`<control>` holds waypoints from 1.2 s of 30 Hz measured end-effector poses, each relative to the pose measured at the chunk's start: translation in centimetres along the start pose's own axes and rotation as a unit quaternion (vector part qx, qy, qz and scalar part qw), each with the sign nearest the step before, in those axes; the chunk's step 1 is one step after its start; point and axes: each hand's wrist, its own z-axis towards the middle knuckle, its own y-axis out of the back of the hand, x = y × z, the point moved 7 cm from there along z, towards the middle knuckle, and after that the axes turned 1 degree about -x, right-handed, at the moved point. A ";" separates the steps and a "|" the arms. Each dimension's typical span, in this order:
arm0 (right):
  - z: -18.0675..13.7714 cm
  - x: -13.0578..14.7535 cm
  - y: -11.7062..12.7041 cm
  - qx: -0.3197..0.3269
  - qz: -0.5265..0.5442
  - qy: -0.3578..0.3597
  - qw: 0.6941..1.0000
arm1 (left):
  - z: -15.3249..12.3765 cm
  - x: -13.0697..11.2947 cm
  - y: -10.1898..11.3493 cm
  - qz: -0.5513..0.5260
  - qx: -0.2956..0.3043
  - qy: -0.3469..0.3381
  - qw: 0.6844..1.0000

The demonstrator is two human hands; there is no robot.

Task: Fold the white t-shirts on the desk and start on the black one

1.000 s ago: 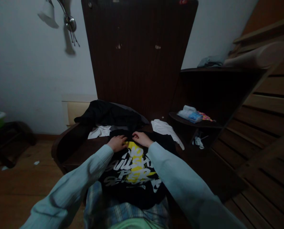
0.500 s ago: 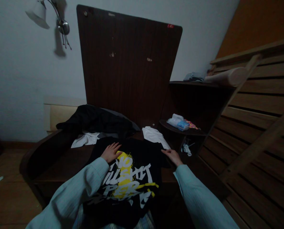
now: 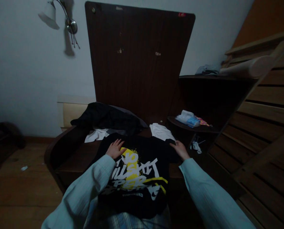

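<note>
A black T-shirt (image 3: 142,143) with white and yellow lettering lies spread face up over the dark wooden dresser top, its lower part hanging over the front edge toward my lap. My left hand (image 3: 115,149) rests flat on the shirt's upper left chest, fingers spread. At the shirt's right sleeve, my right hand (image 3: 181,150) is closed with the fingertips pinching the fabric. Just behind that sleeve is a folded white cloth (image 3: 161,131).
Dark clothing (image 3: 108,119) is heaped at the back left, with a white cloth (image 3: 96,135) below it. A tissue pack (image 3: 188,119) sits on the right corner shelf (image 3: 211,128). Wooden slats (image 3: 268,114) lean at the right. A lamp (image 3: 48,16) hangs on the wall.
The whole view has shifted, so everything appears farther right and slightly higher. My left hand stays flat on the shirt, and my right hand stays at its sleeve.
</note>
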 end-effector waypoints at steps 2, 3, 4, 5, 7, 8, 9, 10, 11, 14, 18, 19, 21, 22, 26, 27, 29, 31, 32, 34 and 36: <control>-0.7 2.8 0.0 -0.024 -0.054 0.054 0.997 | 0.0 0.1 0.0 -0.002 -0.004 0.001 1.000; -1.4 4.4 -0.4 -0.023 -0.073 0.084 0.994 | 0.0 0.1 -0.1 -0.004 -0.005 0.001 1.000; -2.3 6.0 -1.0 -0.013 -0.089 0.118 0.989 | 0.0 0.1 -0.1 -0.006 -0.007 0.000 1.000; -3.3 7.6 -1.9 0.011 -0.103 0.154 0.983 | 0.0 0.1 -0.1 -0.008 -0.009 -0.001 1.000; -6.2 10.5 -4.2 0.101 -0.103 0.240 0.960 | 0.0 0.1 -0.1 -0.013 -0.014 -0.003 1.000; -7.9 11.6 -5.5 0.173 -0.094 0.287 0.937 | 0.0 0.1 -0.1 -0.015 -0.017 -0.004 1.000; -9.6 12.3 -6.6 0.242 -0.087 0.319 0.912 | 0.0 0.1 -0.1 -0.017 -0.019 -0.005 1.000; -11.1 12.6 -7.3 0.294 -0.083 0.337 0.891 | 0.0 0.1 0.0 -0.018 -0.020 -0.006 1.000; -12.2 12.5 -7.6 0.326 -0.085 0.343 0.877 | 0.0 0.1 0.0 -0.019 -0.020 -0.006 1.000; -13.4 11.1 -6.7 0.321 -0.121 0.325 0.881 | -0.2 -0.1 0.3 -0.022 -0.017 -0.006 1.000; -14.2 8.9 -5.4 0.295 -0.180 0.330 0.879 | -0.3 -0.1 0.3 -0.026 -0.013 0.002 1.000; -14.3 8.6 -5.3 0.290 -0.188 0.334 0.877 | -0.3 0.0 0.3 -0.026 -0.013 0.004 1.000; -14.4 8.3 -5.4 0.279 -0.198 0.338 0.877 | -0.2 0.0 0.2 -0.024 -0.015 0.004 1.000; -14.4 8.4 -5.5 0.273 -0.201 0.338 0.878 | -0.2 0.0 0.2 -0.022 -0.016 0.003 1.000; -13.9 9.5 -5.3 0.231 -0.197 0.342 0.889 | -0.3 0.0 0.2 -0.016 -0.012 0.003 1.000; -13.9 9.9 -5.2 0.225 -0.189 0.353 0.888 | -0.3 -0.1 0.3 -0.014 -0.012 0.003 1.000; -14.2 10.4 -5.2 0.256 -0.170 0.387 0.869 | -0.4 -0.1 0.4 -0.012 -0.013 0.003 1.000; -14.7 10.4 -5.7 0.338 -0.147 0.405 0.837 | -0.4 -0.2 0.4 -0.011 -0.014 0.001 1.000; -14.7 10.3 -5.8 0.373 -0.132 0.399 0.827 | -0.4 -0.2 0.4 -0.011 -0.014 0.000 1.000; -13.4 10.2 -5.9 0.393 -0.091 0.363 0.840 | -0.3 -0.2 0.2 -0.014 -0.015 -0.001 1.000; -10.9 10.4 -5.8 0.355 -0.042 0.321 0.877 | -0.4 -0.2 0.2 -0.017 -0.014 -0.001 1.000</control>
